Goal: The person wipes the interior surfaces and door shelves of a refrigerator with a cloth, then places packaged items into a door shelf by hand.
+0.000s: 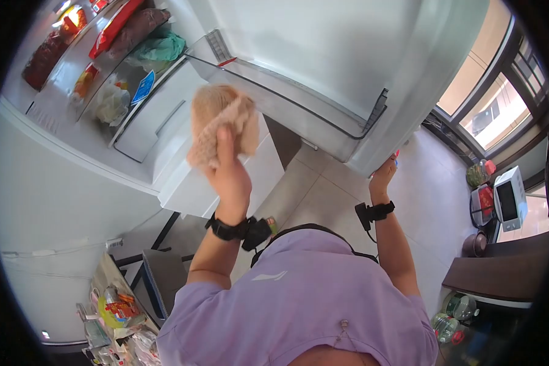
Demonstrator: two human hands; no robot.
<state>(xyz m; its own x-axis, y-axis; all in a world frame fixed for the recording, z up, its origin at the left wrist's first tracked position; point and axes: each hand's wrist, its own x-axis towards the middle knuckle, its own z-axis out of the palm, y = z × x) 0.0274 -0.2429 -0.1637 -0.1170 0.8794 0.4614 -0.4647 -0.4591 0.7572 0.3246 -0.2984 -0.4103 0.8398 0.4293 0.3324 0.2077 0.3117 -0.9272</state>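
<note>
My left hand (229, 177) is closed around a crumpled beige cloth (222, 125), with the thumb pressed across its near side. The cloth is raised in front of the open fridge, beside the door's clear shelf bin (287, 100). Over on the right, my right hand (382, 177) grips the edge of the open fridge door (409, 91); its fingertips are partly hidden there. Something small, red and blue, shows by those fingers, too small to name. Both wrists wear black straps with a small box.
Bagged food, including a green plastic bag (161, 47), fills the fridge shelves at left. A white drawer front (189, 183) juts out below. A cluttered table (119, 317) stands lower left. Water bottles (448, 326), a microwave (510, 198) and a jar (480, 174) are at right.
</note>
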